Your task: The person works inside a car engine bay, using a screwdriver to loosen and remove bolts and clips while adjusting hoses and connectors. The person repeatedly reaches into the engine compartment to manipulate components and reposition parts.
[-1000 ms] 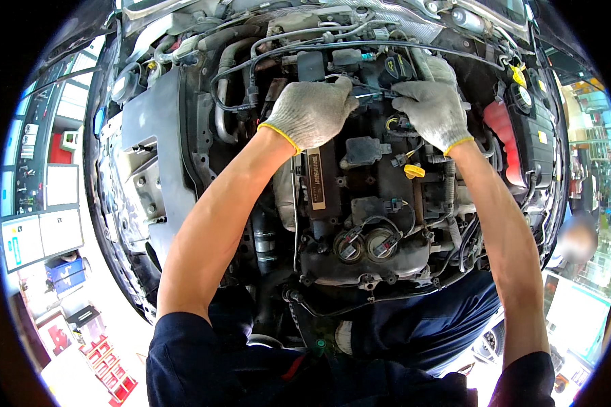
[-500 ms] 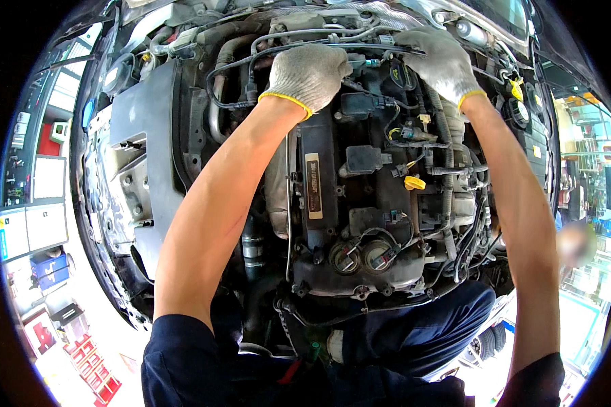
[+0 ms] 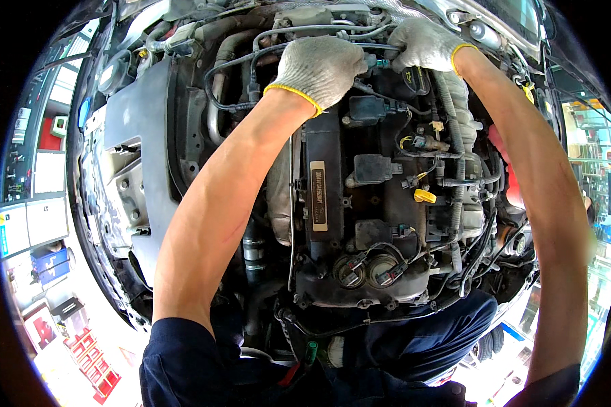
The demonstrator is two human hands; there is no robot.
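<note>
Both my hands wear pale knit gloves with yellow cuffs and work at the far end of the engine. My left hand [image 3: 322, 68] is closed, knuckles up. A small blue-green connector [image 3: 380, 63] shows at its fingertips, seemingly in their grip. From the other side my right hand [image 3: 422, 46] curls its fingers down beside that connector; the fingertips are hidden, so I cannot make out what they hold. Just nearer lies a black ignition coil [image 3: 368, 108]. A black oil filler cap [image 3: 415, 81] sits below my right hand.
A thin metal pipe [image 3: 305, 30] runs behind my hands. A yellow dipstick handle [image 3: 424, 196] and loose wiring plugs [image 3: 411, 182] stand on the right of the black engine cover [image 3: 326, 142]. A red shape [image 3: 511, 176] shows beside my right forearm. Dark-clothed legs [image 3: 428, 332] are below.
My right hand has moved left and slightly up, closer to the connector and my left hand. The left hand has shifted slightly right. A red shape has appeared by my right forearm.
</note>
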